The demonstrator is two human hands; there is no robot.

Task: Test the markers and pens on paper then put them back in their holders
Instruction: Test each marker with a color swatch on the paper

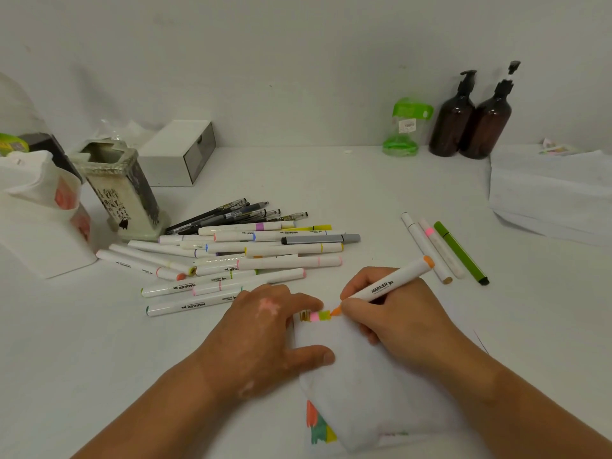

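My right hand [394,313] grips a white marker with an orange tip [390,284], its tip touching the top edge of a white paper [361,369] beside brown, pink and green test patches. My left hand [265,332] lies flat on the paper's left edge, fingers spread. A heap of white markers [265,256] and dark pens [238,213] lies left of centre. A square decorated holder [121,190] stands behind the heap, empty at its mouth. Three markers [443,246], one of them green, lie apart on the right.
A white holder or bag [39,210] sits at far left, a white box [180,154] behind the decorated holder. Two brown pump bottles [473,124] and a green container [404,127] stand by the wall. A stack of white paper [549,193] lies at right.
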